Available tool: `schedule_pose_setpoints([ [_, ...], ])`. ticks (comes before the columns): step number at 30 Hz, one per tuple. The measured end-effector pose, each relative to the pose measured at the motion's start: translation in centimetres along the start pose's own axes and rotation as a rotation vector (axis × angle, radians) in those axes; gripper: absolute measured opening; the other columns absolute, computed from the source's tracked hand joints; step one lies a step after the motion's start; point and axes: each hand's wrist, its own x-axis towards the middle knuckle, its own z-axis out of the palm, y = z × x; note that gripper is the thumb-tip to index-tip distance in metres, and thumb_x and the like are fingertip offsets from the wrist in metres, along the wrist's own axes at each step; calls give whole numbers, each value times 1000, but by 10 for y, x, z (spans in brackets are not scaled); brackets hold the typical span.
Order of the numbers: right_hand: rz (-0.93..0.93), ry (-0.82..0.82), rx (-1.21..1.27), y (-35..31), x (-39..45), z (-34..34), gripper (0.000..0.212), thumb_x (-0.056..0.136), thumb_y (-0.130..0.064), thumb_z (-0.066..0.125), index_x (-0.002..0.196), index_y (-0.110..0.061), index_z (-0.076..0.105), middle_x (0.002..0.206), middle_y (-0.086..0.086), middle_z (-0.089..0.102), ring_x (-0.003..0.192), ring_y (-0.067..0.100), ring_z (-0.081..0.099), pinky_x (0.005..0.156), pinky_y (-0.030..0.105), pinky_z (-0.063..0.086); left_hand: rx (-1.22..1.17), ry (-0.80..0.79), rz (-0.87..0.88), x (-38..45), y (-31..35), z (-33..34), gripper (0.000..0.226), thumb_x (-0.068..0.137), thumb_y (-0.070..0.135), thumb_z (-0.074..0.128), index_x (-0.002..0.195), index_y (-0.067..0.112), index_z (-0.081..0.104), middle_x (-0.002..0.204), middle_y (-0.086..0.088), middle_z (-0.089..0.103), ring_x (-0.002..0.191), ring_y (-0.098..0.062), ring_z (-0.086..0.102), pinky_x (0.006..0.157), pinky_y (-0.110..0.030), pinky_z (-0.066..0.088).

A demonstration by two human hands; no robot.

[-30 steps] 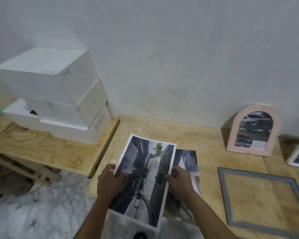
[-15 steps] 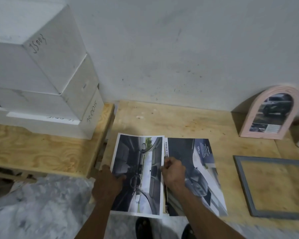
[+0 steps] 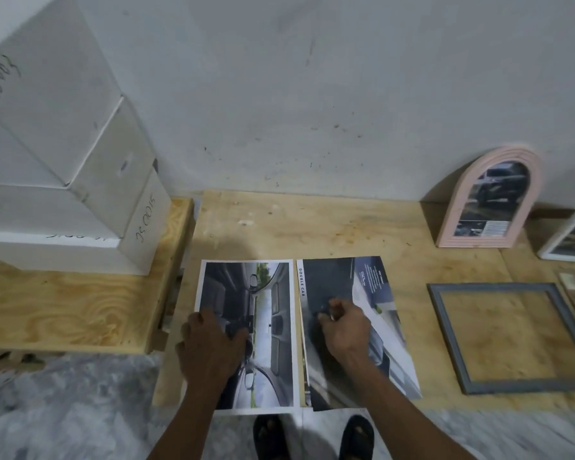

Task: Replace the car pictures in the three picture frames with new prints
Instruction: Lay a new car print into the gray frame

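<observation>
Wooden table (image 3: 329, 227) holds two thin, floppy paper car prints (image 3: 273, 327). Left hand (image 3: 210, 346) presses one flat; right hand (image 3: 344, 327), fingers curled, presses the other. Lift by edges.

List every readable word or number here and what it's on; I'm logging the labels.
"DOUBLE CAB": left margin of the right print.
"JS 0015", handwritten: bottom white box.
"JS003", handwritten, uncertain: top white box.
Small white text on the right print, caption in the pink arched frame: too small to read.
</observation>
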Motion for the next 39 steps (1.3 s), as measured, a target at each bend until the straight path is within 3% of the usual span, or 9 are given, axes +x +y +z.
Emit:
schedule_pose_setpoints([
  [5, 128, 187, -186, 56, 21, -62, 47, 78, -34, 75, 119, -18, 59, 112, 13, 62, 100, 34, 60, 82, 37, 51, -287, -244, 148, -30, 64, 21, 43, 85, 44, 68, 117, 19, 55, 106, -1, 65, 98, -19, 67, 91, -35, 55],
  [7, 198, 153, -205, 73, 27, -77, 61, 75, -42, 78, 124, -15, 54, 117, 17, 60, 106, 36, 57, 82, 37, 46, -255, -332, 186, -41, 86, 30, 45, 89, 38, 65, 125, 16, 52, 117, -3, 63, 108, -20, 64, 92, -21, 42],
  [9, 209, 97, -138, 83, 30, -83, 66, 73, -41, 81, 125, -11, 54, 115, 17, 63, 103, 33, 61, 77, 31, 44, -237, -381, 157, -48, 100, 40, 53, 91, 36, 64, 134, 11, 46, 129, -7, 56, 116, -23, 59, 87, -24, 41],
  [15, 239, 70, 46, 91, 31, -79, 34, 75, -22, 81, 100, -12, 61, 91, 3, 64, 81, 21, 58, 70, 26, 41, -187, -342, 118, -52, 113, 50, 38, 89, 36, 65, 117, 14, 51, 111, -4, 58, 88, -14, 58, 84, -32, 54],
  [20, 228, 114, 224, 98, 37, -87, 22, 71, -15, 84, 67, -14, 62, 68, -1, 65, 67, 21, 59, 63, 28, 41, -197, -328, 113, -48, 112, 56, 42, 86, 37, 67, 119, 17, 51, 110, -3, 61, 93, -20, 63, 85, -42, 57],
  [28, 175, 56, 295, 85, 38, -107, 4, 90, -14, 63, 93, -12, 64, 87, 7, 67, 75, 22, 60, 64, 28, 44, -237, -309, 179, -53, 115, 46, 67, 84, 52, 66, 138, 18, 45, 138, -6, 49, 123, -24, 51, 99, -40, 48],
  [32, 206, 69, 487, 66, 35, -128, 13, 90, -10, 59, 101, -11, 65, 91, 11, 68, 72, 26, 59, 61, 28, 43, -222, -252, 521, -61, 133, 11, 81, 69, 86, 51, 129, 32, 49, 135, 7, 47, 126, -19, 42, 103, -38, 41],
  [36, 278, 128, 665, 47, 35, -155, 12, 85, -2, 58, 93, -3, 67, 74, 18, 63, 64, 26, 51, 58, 35, 43, 92, -151, 914, -62, 145, -11, 120, 50, 104, 38, 151, 42, 22, 163, 13, 2, 151, -24, -7, 119, -57, -2],
  [39, 270, 132, 747, 33, 35, -176, 4, 81, 1, 61, 82, 1, 65, 77, 24, 66, 64, 28, 58, 63, 39, 50, 179, 94, 1079, -57, 163, -16, 96, 59, 69, 77, 141, 26, 50, 156, -5, 35, 146, -34, 26, 114, -65, 17],
])
